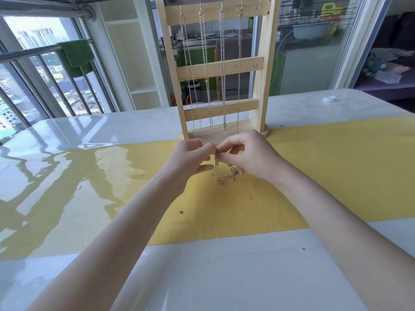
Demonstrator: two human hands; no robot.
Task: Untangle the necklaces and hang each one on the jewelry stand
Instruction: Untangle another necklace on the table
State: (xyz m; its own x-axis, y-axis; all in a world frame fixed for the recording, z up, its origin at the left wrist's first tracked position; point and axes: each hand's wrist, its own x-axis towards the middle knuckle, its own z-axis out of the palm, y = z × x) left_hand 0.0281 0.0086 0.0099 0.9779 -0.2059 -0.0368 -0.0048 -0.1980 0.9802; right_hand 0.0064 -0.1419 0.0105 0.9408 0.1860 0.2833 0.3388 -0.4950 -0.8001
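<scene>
Both hands, left hand (pixel 190 158) and right hand (pixel 249 153), pinch a tangled necklace (pixel 224 176) with their fingers before the wooden jewelry stand (pixel 219 66), its lower end on the desk (pixel 224 265).

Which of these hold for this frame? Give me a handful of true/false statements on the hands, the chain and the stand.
1. Both hands pinch the same necklace chain. True: the left hand and right hand meet at its upper end.
2. The jewelry stand holds no necklaces. False: four hanging necklaces hang from hooks on its top bar.
3. The held chain's lower end lies on the yellow cloth. True.
4. The stand lies flat on the table. False: it stands upright behind the hands.
5. A white cap sits on the table to the right of the stand. True.
</scene>
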